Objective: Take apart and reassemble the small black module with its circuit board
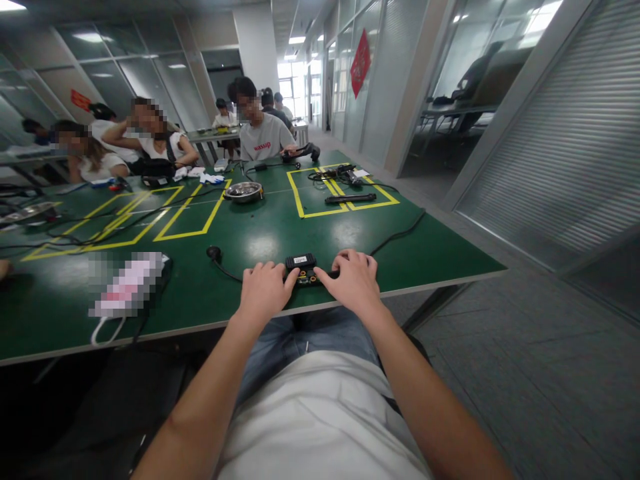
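Device (300, 261) sits lower centre of frame, at the table's (440, 257) near edge. Left hand (264, 288) and right hand (354, 280) grip its ends, thumbs inward. Orange-ringed parts show; probably mid-job. What's done or left: can't tell.

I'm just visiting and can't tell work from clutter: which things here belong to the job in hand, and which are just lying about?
In the job:
black device, held by left fingers and right fingers
black plug, apparently on its cord

Seemingly lying about:
metal bowl
black bar
tangled cables
pinkish-white item, too blurred to name
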